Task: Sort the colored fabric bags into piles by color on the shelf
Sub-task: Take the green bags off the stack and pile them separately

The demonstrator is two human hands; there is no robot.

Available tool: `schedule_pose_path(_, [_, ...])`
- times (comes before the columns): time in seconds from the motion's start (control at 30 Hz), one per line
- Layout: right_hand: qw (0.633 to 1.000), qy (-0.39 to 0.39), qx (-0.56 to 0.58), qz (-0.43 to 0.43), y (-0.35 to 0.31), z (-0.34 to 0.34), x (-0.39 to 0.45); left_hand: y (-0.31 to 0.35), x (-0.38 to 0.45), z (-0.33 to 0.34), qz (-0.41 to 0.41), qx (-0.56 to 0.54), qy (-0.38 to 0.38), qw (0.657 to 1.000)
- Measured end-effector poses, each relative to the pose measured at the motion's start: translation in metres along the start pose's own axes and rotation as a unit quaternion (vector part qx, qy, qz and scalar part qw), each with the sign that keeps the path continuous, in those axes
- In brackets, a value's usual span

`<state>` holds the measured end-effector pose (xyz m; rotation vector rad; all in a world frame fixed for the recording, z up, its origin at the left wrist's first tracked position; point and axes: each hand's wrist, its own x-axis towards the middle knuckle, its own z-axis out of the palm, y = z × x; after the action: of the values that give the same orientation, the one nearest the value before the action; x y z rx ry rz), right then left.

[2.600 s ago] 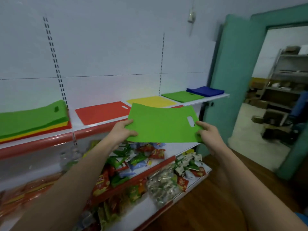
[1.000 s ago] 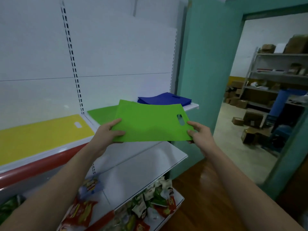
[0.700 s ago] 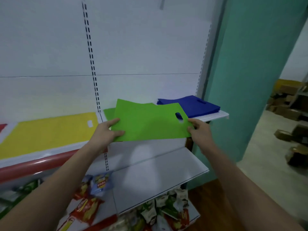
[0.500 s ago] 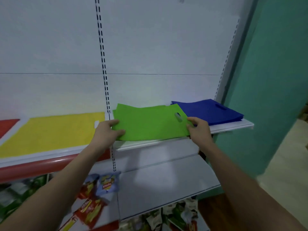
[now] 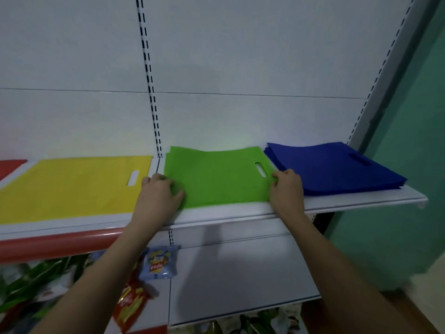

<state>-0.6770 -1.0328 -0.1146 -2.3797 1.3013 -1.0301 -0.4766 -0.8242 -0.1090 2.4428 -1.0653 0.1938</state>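
Observation:
A green fabric bag (image 5: pixel 216 177) lies flat on the white shelf (image 5: pixel 337 203), on top of another green bag whose edge shows at the back left. My left hand (image 5: pixel 159 196) pinches its left edge, thumb on top. My right hand (image 5: pixel 286 189) grips its right edge beside the handle cut-out. A yellow bag (image 5: pixel 72 186) lies to the left, and a stack of blue bags (image 5: pixel 332 167) lies to the right. A corner of a red bag (image 5: pixel 9 165) shows at the far left.
The shelf's white back panel rises behind the bags. A lower shelf (image 5: pixel 240 273) holds snack packets (image 5: pixel 159 263) at its left. A teal wall (image 5: pixel 414 141) stands to the right of the shelving.
Both hands carried the green bag to the right along the shelf and lowered it onto the green bag lying between the yellow and blue ones. It now lies flat.

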Motion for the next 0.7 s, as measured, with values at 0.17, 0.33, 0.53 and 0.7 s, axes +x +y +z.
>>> schedule_pose_path(0.17, [0.998,0.051,-0.017,-0.028,0.003,0.002,-0.005,0.007,-0.006,0.001,0.013,0.043,0.013,0.999])
schedule_pose_path(0.33, [0.997,0.051,0.01,-0.061,0.005,0.002,-0.006,0.014,-0.011,-0.002,-0.007,0.022,0.017,1.0])
schedule_pose_path(0.53, [0.995,0.049,0.044,-0.08,0.002,-0.003,-0.009,0.018,-0.016,-0.005,0.004,0.032,0.049,0.998])
schedule_pose_path(0.7, [0.995,0.005,0.083,-0.047,-0.001,-0.016,-0.009,0.027,-0.031,-0.017,-0.005,0.154,0.127,0.98])
